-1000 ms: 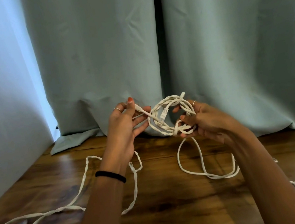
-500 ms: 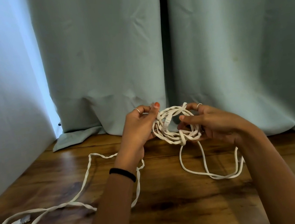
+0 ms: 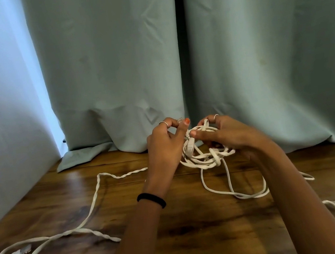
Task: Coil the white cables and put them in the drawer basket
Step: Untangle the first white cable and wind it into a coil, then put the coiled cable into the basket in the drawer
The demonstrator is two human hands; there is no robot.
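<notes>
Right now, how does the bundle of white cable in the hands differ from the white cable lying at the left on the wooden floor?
The coiled white cable is gathered in loops and held up by both hands; the loose white cable trails uncoiled and flat on the wooden floor. The coil's plug is pinched in the left hand; the loose cable's plug lies untouched. Both are white and flat.

Left hand (image 3: 164, 146): pinches a cable plug (image 3: 179, 120).
Right hand (image 3: 228, 134): grips the white coil (image 3: 206, 156).
Floor (image 3: 196, 229): loose cable (image 3: 95, 201) trailing left.
Behind: curtain (image 3: 113, 70).
</notes>
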